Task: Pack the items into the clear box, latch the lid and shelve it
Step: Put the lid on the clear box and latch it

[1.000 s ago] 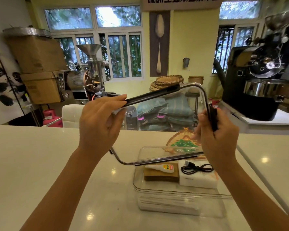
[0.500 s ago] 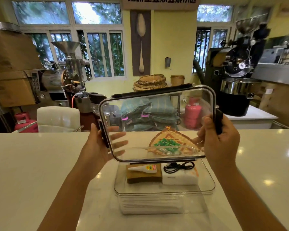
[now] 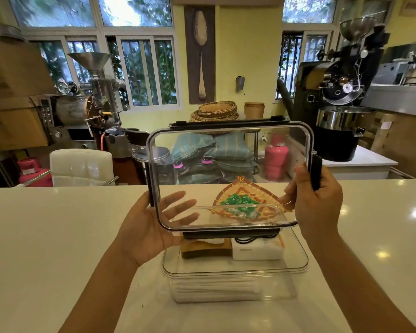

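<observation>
So the clear rectangular plastic box (image 3: 235, 272) sits open on the glossy white counter (image 3: 46, 236), with a brown block (image 3: 205, 251) and a white box with a black cable (image 3: 256, 249) inside. Just above it both hands hold the clear lid with black latches (image 3: 231, 174) upright: left hand (image 3: 149, 227) on the left edge, fingers spread wide behind the plastic, right hand (image 3: 317, 203) wrapped around the right latch. Behind is a woven tray of green packets (image 3: 245, 205)

One clear plastic lid with black latches (image 3: 228, 150) — held between two bare hands, left hand (image 3: 149, 227) and right hand (image 3: 316, 200). Below the grip: one clear plastic box (image 3: 235, 272), one brown wooden block (image 3: 205, 249), one white rectangular charger (image 3: 256, 251).
</observation>
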